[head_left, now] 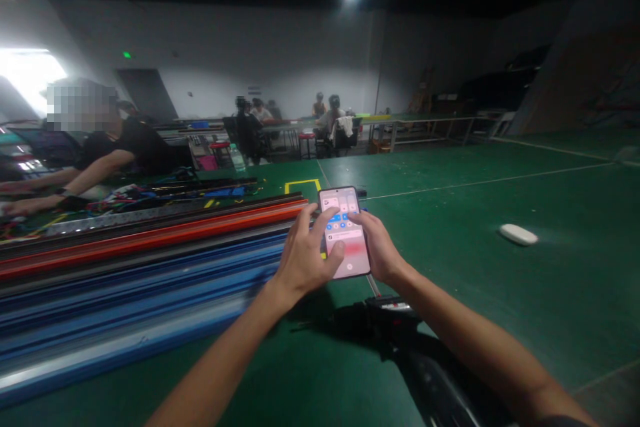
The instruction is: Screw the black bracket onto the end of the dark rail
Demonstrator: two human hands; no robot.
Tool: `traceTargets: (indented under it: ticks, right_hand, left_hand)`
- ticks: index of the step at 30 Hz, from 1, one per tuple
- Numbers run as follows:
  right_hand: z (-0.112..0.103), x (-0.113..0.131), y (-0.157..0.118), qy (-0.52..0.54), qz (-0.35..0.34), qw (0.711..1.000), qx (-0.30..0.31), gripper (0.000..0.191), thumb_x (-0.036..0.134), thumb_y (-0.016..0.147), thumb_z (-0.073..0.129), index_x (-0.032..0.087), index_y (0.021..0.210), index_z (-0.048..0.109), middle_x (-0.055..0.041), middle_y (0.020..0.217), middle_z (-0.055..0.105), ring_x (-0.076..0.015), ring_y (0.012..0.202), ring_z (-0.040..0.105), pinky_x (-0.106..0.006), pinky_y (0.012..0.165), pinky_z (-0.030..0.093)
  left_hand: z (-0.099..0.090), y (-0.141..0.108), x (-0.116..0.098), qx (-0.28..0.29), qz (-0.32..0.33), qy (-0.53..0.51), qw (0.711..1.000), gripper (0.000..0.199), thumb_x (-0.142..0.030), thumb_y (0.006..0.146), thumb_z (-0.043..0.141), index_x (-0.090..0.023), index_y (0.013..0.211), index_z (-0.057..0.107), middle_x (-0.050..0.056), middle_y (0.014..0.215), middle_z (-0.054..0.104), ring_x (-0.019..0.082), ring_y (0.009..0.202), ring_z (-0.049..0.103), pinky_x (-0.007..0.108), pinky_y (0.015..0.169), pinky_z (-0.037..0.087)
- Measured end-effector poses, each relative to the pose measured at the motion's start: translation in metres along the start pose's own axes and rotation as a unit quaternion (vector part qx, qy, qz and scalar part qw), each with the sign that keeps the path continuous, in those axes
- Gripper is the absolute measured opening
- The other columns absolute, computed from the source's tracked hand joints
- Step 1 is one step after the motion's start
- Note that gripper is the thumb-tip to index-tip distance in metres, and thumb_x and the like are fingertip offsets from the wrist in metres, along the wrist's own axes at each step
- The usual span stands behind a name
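One phone (353, 251): held between the two hands above the table, its lit screen tilted toward the wearer; coloured round icons show, the lettering too small to read.
Right hand (383, 248): closed around the phone's right side, one digit, probably the thumb, reaching over the upper screen; the fingers behind are hidden.
Left hand (299, 259): fingers spread wide, index finger and thumb apart over the screen; whether either tip touches the glass cannot be told.
Power drill (396, 315): lying below the phone, partly behind the right forearm, its thin bit (303, 327) pointing left.
Long strips, blue (190, 280) and red (150, 239): side by side, left of the phone, their ends near the left hand.
Yellow outline (302, 183): on the table, just beyond the phone.
White oval object (519, 235): on the green table (505, 327), well to the right.
Co-worker (137, 143): at far left, forearms over coloured wires (133, 192).
Grip risk: the right hand seems the main support; a loosened hold or a hard push from the left could drop the phone onto the drill.
Touch risk: with several digits over the screen, a stray contact could press the wrong icon.
Forearm risk: a lowered right forearm could nudge the drill and swing its bit.
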State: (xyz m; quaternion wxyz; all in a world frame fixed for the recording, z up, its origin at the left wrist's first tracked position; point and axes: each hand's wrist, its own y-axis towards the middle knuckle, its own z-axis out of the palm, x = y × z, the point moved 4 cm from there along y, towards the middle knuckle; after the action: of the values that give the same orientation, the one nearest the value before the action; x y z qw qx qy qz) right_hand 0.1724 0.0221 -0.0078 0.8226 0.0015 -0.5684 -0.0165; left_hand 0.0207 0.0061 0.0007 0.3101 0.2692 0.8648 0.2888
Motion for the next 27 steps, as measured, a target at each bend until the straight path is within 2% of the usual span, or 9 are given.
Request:
traceTargets:
  ticks: [6,11,15,18,20,23,27]
  right_hand:
    - [0.001,0.001,0.001,0.006,0.003,1.0,0.001,0.036,0.042,0.075,0.077,0.023,0.105,0.072,-0.0056,0.098,0.076,-0.0294,0.091,0.071,-0.04,0.081,0.054]
    - [0.003,0.002,0.0,0.023,0.005,1.0,0.005,0.03,0.041,0.076,0.076,0.021,0.098,0.071,-0.0053,0.094,0.076,-0.0262,0.083,0.07,-0.039,0.08,0.053]
    - [0.003,0.002,0.003,0.029,0.007,0.999,0.022,0.031,0.043,0.078,0.073,0.02,0.099,0.072,-0.0065,0.095,0.078,-0.0261,0.082,0.071,-0.04,0.081,0.055]
    - [0.001,0.002,0.007,0.042,0.01,0.999,0.032,0.034,0.044,0.079,0.071,0.019,0.101,0.074,-0.0083,0.099,0.08,-0.0277,0.088,0.073,-0.042,0.086,0.056]
    - [-0.001,0.003,0.009,0.05,0.016,0.998,0.033,0.036,0.044,0.08,0.07,0.017,0.103,0.074,-0.0093,0.1,0.08,-0.0279,0.089,0.073,-0.042,0.086,0.057]
    - [-0.004,0.005,0.011,0.054,0.019,0.998,0.031,0.038,0.044,0.081,0.07,0.016,0.106,0.074,-0.0099,0.1,0.081,-0.027,0.086,0.073,-0.041,0.085,0.057]
    - [-0.005,0.005,0.012,0.052,0.024,0.998,0.036,0.039,0.046,0.08,0.069,0.016,0.105,0.074,-0.0091,0.098,0.081,-0.0283,0.086,0.074,-0.041,0.083,0.058]
  left_hand:
    - [-0.002,0.0,0.0,-0.018,0.02,-0.024,0.999,0.066,-0.042,0.088,0.057,-0.025,0.15,0.04,0.016,0.148,0.044,0.037,0.137,0.05,0.062,0.114,0.046]
    - [-0.002,0.0,0.001,-0.043,0.049,-0.05,0.997,0.068,-0.039,0.088,0.058,-0.02,0.149,0.032,0.019,0.146,0.047,0.035,0.137,0.05,0.061,0.116,0.044]
    - [0.006,-0.001,0.002,-0.023,0.008,-0.141,0.99,0.079,-0.037,0.084,0.065,-0.02,0.148,0.023,0.022,0.151,0.043,0.035,0.14,0.048,0.06,0.119,0.042]
    - [0.015,-0.003,-0.002,0.005,-0.024,-0.266,0.964,0.087,-0.034,0.081,0.068,-0.022,0.147,0.013,0.023,0.154,0.039,0.033,0.139,0.052,0.056,0.117,0.045]
    - [0.021,-0.005,-0.006,0.029,-0.037,-0.322,0.945,0.086,-0.031,0.081,0.068,-0.022,0.146,0.013,0.023,0.153,0.041,0.031,0.134,0.057,0.054,0.114,0.048]
    - [0.026,-0.006,-0.011,0.047,-0.038,-0.346,0.936,0.085,-0.025,0.079,0.068,-0.022,0.145,0.014,0.023,0.151,0.045,0.03,0.128,0.06,0.054,0.112,0.049]
    - [0.028,-0.008,-0.011,0.041,-0.037,-0.349,0.935,0.082,-0.02,0.078,0.067,-0.022,0.142,0.016,0.024,0.152,0.045,0.031,0.13,0.059,0.057,0.112,0.047]
